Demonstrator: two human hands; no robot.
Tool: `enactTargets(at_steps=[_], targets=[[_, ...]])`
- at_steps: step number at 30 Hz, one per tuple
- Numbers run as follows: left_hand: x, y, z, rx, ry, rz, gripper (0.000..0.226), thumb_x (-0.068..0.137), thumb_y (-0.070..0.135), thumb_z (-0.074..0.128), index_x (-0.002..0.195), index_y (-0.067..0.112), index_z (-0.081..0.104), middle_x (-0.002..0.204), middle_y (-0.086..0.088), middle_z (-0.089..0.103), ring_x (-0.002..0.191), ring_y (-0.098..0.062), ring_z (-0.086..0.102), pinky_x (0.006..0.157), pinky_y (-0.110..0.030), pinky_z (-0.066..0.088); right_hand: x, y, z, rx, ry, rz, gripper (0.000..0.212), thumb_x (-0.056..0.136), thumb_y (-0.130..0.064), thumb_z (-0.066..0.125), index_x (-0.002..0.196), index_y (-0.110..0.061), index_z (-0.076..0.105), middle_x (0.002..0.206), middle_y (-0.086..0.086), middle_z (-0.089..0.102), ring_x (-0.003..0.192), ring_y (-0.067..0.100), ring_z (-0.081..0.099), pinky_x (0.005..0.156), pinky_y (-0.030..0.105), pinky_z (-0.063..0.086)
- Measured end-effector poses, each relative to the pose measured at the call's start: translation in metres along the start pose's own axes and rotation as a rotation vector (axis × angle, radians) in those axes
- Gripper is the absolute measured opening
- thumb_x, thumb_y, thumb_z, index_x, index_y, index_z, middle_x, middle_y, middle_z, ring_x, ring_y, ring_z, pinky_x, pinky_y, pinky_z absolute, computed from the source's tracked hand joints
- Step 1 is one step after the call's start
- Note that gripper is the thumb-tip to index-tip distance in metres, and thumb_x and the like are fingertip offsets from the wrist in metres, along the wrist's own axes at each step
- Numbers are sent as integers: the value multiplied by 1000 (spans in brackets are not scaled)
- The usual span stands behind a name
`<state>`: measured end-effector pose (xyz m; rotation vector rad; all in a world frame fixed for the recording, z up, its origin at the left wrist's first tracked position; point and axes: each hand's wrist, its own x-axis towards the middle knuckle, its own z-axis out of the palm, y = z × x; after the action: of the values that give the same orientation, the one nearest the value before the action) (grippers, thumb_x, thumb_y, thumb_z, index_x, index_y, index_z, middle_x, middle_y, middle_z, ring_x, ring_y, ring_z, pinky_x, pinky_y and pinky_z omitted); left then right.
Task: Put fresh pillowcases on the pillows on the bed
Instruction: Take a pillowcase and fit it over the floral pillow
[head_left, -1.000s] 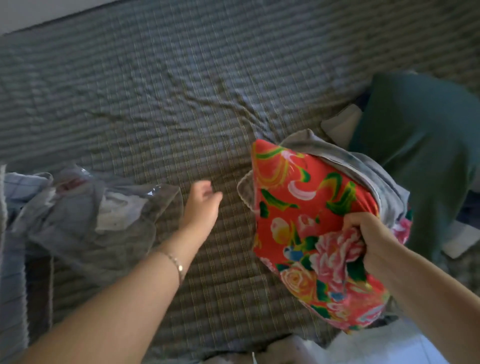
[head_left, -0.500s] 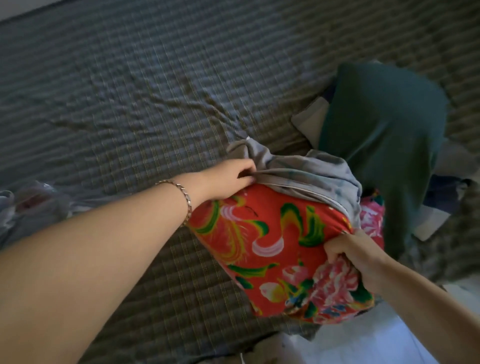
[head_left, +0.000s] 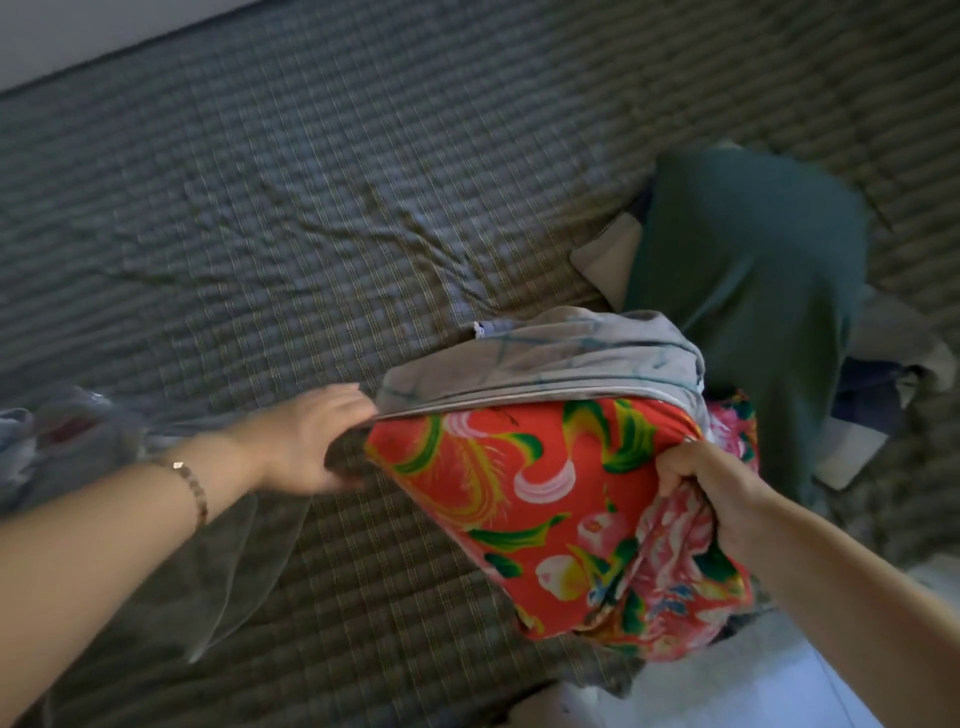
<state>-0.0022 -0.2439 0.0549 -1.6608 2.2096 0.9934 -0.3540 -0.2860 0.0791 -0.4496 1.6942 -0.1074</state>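
Observation:
A red floral pillow (head_left: 519, 499) stands tilted on the striped grey bed (head_left: 260, 234), near its front edge. A grey pillowcase (head_left: 545, 364) covers only the pillow's far end, its hem lying across the red fabric. My right hand (head_left: 701, 488) grips a bunched fold of the floral fabric at the pillow's near right side. My left hand (head_left: 306, 447) is blurred, with its fingers stretched out. The fingertips reach the left corner of the pillowcase hem.
A dark green pillow (head_left: 753, 260) lies behind the floral one, on folded pale and dark blue cloths (head_left: 872, 395). Crumpled grey cloth and clear plastic (head_left: 78, 441) lie at the left under my forearm. Pale floor (head_left: 779, 691) shows at the bottom right.
My left hand came across from the bed to the pillowcase hem, then slid left to its corner. The pillowcase now covers more of the pillow's far end. My right hand kept its grip.

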Motion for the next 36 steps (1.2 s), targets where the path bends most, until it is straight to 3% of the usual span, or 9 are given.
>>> enactTargets(at_steps=[2,4,7,10,14,19,24,32,36], targets=[[-11,18,12,-290,148,-107,62,63,72,61,93,18,65,91,6,62,91,-13,59,82,-33,50,-2,-1,2,58,21,4,26,51,-2,47,32,-12,34,31,6,38,20,18,29,36,12,24],[-5,38,19,-388,338,-195,29,67,60,65,69,32,56,67,12,56,63,-6,54,55,-17,38,-3,0,4,114,10,1,31,54,0,45,28,-13,33,28,3,34,18,15,26,35,9,22],[20,68,20,-414,564,-432,34,76,22,69,56,25,41,53,9,47,50,-8,44,44,-22,27,-4,1,12,204,25,-2,26,55,3,46,42,-14,33,30,0,33,20,13,25,34,9,23],[49,103,16,-568,710,-732,36,79,17,62,52,17,37,50,5,44,49,-17,40,43,-29,21,-2,2,34,176,121,-123,13,64,1,56,70,-8,50,51,6,54,40,18,51,44,23,45],[70,140,12,-664,791,-715,39,78,20,62,46,16,40,45,3,45,43,-14,41,38,-21,25,-3,6,52,114,103,-327,81,67,-20,78,134,-14,31,121,9,54,107,29,56,93,48,47],[66,133,2,-725,582,-562,28,77,15,58,53,8,46,47,2,45,46,-12,43,40,-15,28,-15,5,64,-97,90,-449,158,15,-75,72,145,-30,-7,146,6,28,132,25,35,109,43,32],[47,143,-3,-819,430,-288,33,80,27,59,62,7,40,56,1,39,52,-11,38,52,-26,31,3,5,67,-132,324,-487,112,44,-56,81,137,-33,21,124,0,52,109,23,54,94,41,46],[-9,106,8,43,382,36,18,90,26,50,87,12,61,70,-1,56,49,-22,58,36,-28,43,21,2,47,-183,395,-503,85,50,-46,81,122,-41,37,99,-12,53,94,21,57,83,43,50],[9,130,0,-231,510,-25,30,92,20,52,65,14,40,64,7,41,50,-18,47,45,-29,33,21,-3,69,-516,460,-608,74,57,-54,74,118,-41,34,95,-8,57,91,25,60,68,31,42]])
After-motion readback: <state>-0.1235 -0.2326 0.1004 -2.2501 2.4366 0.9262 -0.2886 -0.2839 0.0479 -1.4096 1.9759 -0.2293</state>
